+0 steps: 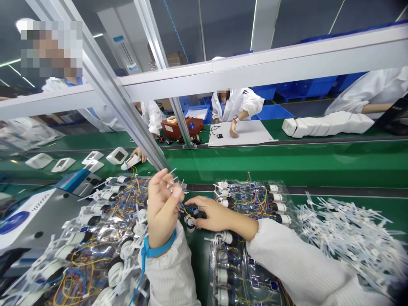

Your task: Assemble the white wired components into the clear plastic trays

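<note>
Evidently, the left hand (pixel 163 208) holds thin pale strips (pixel 173 171) while the right hand (pixel 212 213) grasps a round white-and-black wired part (pixel 190 222).

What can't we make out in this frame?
All head view:
- Left hand: its grip on the white strips, hidden by curled fingers.
- Black-and-white part: one side, behind the thumb of the right hand.
- Grey machine: far end, cut off by the left edge.
- White pile: count, pieces overlap.
- Wall sign: text, too small.
</note>
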Demonstrator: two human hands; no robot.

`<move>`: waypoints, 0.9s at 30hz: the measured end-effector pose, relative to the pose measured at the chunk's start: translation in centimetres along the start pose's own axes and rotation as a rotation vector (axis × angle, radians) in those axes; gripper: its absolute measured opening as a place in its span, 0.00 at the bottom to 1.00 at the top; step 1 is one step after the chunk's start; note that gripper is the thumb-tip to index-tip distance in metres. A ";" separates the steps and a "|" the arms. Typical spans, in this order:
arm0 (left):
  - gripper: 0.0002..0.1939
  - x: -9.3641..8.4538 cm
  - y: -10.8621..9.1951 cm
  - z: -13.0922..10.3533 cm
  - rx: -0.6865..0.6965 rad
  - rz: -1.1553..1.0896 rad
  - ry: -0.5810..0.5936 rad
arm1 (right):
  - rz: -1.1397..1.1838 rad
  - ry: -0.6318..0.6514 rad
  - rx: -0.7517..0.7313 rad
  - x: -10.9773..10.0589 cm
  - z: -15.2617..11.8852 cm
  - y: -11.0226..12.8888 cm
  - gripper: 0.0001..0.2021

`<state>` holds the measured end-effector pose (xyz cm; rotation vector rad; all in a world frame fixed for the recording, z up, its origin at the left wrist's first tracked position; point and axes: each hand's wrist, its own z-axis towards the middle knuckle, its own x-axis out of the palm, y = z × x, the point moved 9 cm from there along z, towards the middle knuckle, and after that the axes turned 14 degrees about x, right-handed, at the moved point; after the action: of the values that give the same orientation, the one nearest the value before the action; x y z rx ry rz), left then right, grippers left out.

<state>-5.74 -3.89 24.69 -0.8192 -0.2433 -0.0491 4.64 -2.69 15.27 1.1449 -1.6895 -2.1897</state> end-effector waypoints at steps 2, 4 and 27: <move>0.27 0.2 -1.7 0.0 0.099 -0.099 -0.049 | 0.044 0.082 -0.030 1.1 -0.3 0.5 0.31; 0.29 0.5 -2.9 -0.1 0.172 -0.159 -0.063 | 0.082 0.135 -0.030 1.9 -0.5 0.9 0.25; 0.11 4.8 5.4 -0.6 -0.036 0.709 0.554 | -0.148 -0.465 0.296 -12.3 -11.4 -0.9 0.14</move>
<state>-0.18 -0.42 21.55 -0.8580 0.5763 0.3835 20.77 -4.50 19.43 0.8838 -2.2424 -2.5064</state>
